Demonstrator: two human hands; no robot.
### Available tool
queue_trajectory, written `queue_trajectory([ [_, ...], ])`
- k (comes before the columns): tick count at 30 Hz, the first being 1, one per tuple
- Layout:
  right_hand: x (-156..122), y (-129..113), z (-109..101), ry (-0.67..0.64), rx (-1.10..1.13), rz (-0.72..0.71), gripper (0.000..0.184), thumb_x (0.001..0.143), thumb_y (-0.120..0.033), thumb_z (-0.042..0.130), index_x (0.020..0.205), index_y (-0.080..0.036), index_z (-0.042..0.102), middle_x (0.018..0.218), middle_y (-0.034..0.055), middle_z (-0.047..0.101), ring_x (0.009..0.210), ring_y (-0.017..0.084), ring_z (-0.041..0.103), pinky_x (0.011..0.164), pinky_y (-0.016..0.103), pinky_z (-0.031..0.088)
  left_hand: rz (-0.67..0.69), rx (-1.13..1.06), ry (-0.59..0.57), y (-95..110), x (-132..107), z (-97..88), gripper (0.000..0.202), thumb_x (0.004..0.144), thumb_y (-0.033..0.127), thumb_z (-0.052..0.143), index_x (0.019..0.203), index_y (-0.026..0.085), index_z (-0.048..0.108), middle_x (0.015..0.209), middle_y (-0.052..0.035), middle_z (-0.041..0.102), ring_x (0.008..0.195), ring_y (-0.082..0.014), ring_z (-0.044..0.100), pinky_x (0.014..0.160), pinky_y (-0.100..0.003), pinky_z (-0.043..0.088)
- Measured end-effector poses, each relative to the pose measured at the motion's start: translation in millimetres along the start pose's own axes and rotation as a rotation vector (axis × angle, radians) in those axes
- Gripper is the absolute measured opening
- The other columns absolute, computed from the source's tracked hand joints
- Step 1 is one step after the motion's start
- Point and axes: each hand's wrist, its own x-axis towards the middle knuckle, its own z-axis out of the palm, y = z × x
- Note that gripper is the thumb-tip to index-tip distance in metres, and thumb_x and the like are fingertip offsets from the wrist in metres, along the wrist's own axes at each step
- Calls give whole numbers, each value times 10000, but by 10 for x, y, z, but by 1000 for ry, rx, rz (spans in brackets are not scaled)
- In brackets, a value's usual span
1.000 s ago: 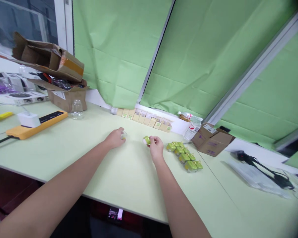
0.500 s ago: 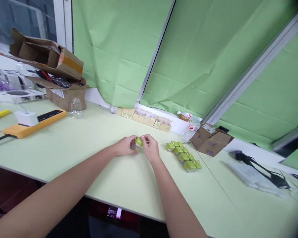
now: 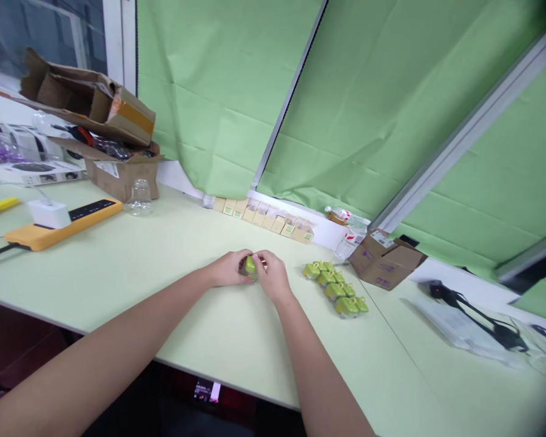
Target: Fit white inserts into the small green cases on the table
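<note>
So much green ngl
creased green sheets (image 3: 209, 109) hang between slanting metal strips (image 3: 471, 127), bare window (image 3: 45, 36) at top left, pale table (image 3: 118, 273) against a low white wall (image 3: 173, 177), dark reddish floor (image 3: 18, 340) down below

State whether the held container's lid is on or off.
On: the green lid sits over the clear container. Fully shut: cannot tell; the left hand partly hides it.
</note>
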Motion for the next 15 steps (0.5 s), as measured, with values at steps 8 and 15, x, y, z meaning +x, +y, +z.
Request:
queue_trajectory([
  [8, -17, 123, 94, -81, 195, 144, 203, 885, -388, 500, 860, -222, 614, 860, 2, 676, 792, 162, 629, 704, 268, 487, 30, -94, -4, 49, -24, 9, 422, 671, 293, 706, 1066, 207, 587, 908, -30, 641, 775, -176, 593, 670, -277, 469],
  [15, -27, 93, 59, -89, 277, 181, 223, 860, -414, 515, 861, -213, 611, 855, 5, 663, 783, 164, 632, 682, 266, 500, -23, -201, 81, 25, 8, 17, 444, 726, 326, 675, 1144, 213, 573, 1179, -91, 604, 1022, -214, 591, 795, -306, 518],
])
